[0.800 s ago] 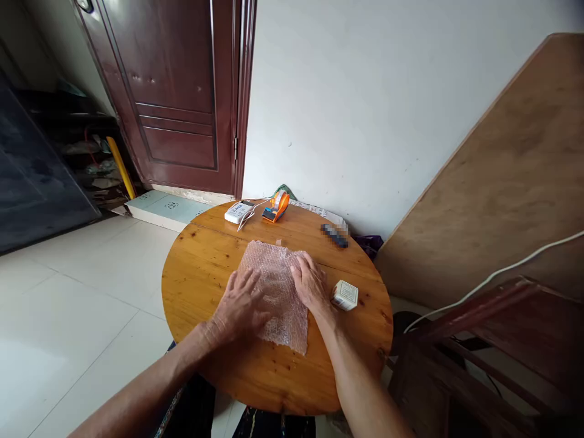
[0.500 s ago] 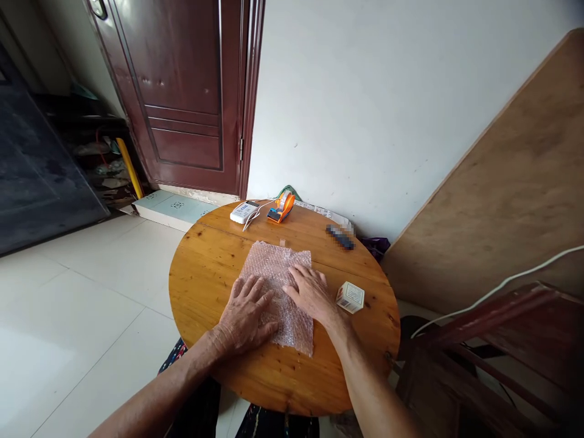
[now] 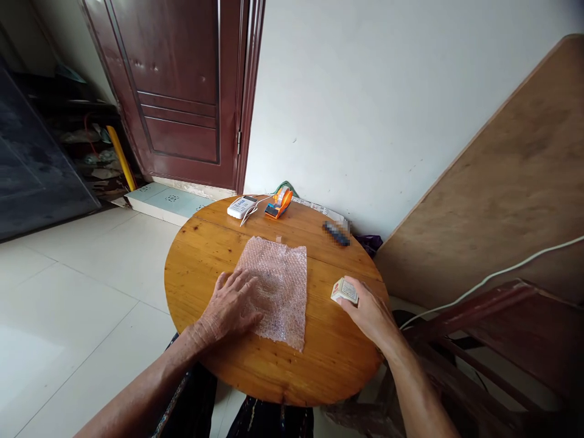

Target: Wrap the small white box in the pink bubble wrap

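A sheet of bubble wrap (image 3: 278, 283) lies flat in the middle of a round wooden table (image 3: 214, 243). My left hand (image 3: 228, 307) rests palm down on the sheet's near left part, fingers spread. My right hand (image 3: 370, 311) is at the table's right side, its fingertips touching a small white box (image 3: 344, 291) that sits on the wood. Whether the fingers grip the box or only touch it is unclear.
At the table's far edge lie a white flat device (image 3: 241, 207) with a cord, an orange tape dispenser (image 3: 278, 204) and a dark blurred item (image 3: 336, 233). A wooden board (image 3: 502, 176) leans on the wall to the right. A dark chair (image 3: 493, 340) stands close right; a brown door (image 3: 182, 91) is behind.
My right hand left the bubble wrap and moved right to the small white box. My left hand stayed pressed on the sheet.
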Demonstrator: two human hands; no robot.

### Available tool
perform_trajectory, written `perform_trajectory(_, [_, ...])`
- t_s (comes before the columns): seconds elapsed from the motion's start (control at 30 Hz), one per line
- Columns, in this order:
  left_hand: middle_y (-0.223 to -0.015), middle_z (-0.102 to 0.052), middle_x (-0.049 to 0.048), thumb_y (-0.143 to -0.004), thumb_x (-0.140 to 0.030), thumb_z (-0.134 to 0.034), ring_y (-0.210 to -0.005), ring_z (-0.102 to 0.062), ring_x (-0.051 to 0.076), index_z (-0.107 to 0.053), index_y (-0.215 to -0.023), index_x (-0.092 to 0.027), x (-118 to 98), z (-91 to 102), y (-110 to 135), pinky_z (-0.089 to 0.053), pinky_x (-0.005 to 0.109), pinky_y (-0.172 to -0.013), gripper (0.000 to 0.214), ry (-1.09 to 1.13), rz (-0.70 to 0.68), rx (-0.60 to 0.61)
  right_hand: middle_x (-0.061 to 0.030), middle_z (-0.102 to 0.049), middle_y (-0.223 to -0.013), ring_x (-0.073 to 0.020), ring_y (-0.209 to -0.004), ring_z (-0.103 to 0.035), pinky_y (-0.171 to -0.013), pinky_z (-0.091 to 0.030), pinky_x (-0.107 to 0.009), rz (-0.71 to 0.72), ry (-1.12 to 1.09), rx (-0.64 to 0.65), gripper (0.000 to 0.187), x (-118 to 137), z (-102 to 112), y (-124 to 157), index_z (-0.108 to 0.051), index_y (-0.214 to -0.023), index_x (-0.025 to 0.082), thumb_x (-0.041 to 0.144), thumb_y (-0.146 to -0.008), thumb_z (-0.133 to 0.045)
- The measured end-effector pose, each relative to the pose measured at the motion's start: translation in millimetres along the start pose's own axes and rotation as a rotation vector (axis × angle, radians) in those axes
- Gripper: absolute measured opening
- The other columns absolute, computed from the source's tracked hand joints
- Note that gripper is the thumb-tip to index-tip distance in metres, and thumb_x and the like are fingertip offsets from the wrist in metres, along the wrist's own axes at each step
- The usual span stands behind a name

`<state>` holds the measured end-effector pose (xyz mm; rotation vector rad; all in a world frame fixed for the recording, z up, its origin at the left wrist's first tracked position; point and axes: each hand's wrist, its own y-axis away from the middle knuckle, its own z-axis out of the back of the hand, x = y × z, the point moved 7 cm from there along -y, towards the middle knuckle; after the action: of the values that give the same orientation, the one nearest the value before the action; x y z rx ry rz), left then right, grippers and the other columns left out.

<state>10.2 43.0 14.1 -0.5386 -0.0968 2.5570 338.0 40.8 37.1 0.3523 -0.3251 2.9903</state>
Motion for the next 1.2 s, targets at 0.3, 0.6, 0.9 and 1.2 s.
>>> perform_trajectory(0.3, [-0.151, -0.044, 0.0127, -0.073, -0.052, -0.070, -0.141, -0.035, 0.033, -0.037, -0.147, -0.024, 0.6, -6.4, -3.8, -0.014, 0.056, -0.119, 0.086, 0.063, -0.004, -0.026, -0.0071, -0.071, -0.115, -0.0241, -0.099, -0.068, -0.088, -0.053, -0.036, 0.241, -0.492, -0.123, 0.044, 119.8, 36.6, 5.4, -0.063, -0.119, 0.023, 0.039, -0.078, -0.064])
perform_trajectory(0.6, [-0.151, -0.043, 0.0133, -0.070, -0.053, -0.071, -0.143, -0.032, 0.033, -0.034, -0.148, -0.020, 1.4, -8.9, -4.5, -0.010, 0.056, -0.120, 0.093, 0.097, -0.002, -0.039, -0.0085, -0.061, -0.132, -0.0249, -0.123, -0.057, -0.106, -0.044, -0.043, 0.458, -0.435, 0.168, 0.061, 177.6, -42.7, -3.0, -0.053, -0.133, 0.022, 0.014, -0.074, -0.063])
perform_trajectory(0.9, [-0.152, -0.043, 0.0128, -0.071, -0.052, -0.071, -0.143, -0.031, 0.033, -0.033, -0.149, -0.021, 0.7, -8.7, -4.3, -0.009, 0.055, -0.120, 0.092, 0.107, -0.014, -0.032, -0.0065, -0.070, -0.117, -0.0241, -0.109, -0.065, -0.098, -0.049, -0.041, 0.382, -0.474, 0.042, 0.043, 161.5, -40.4, -0.1, -0.061, -0.119, 0.023, 0.018, -0.076, -0.062])
perform_trajectory(1.2, [-0.150, -0.045, 0.0140, -0.069, -0.050, -0.074, -0.141, -0.034, 0.034, -0.036, -0.147, -0.019, 0.3, -7.6, -5.1, -0.010, 0.056, -0.120, 0.092, 0.089, -0.016, -0.066, -0.0063, -0.070, -0.118, -0.0245, -0.109, -0.065, -0.097, -0.049, -0.040, 0.415, -0.522, 0.016, 0.045, 160.5, -47.2, 0.5, -0.060, -0.120, 0.024, 0.016, -0.075, -0.064])
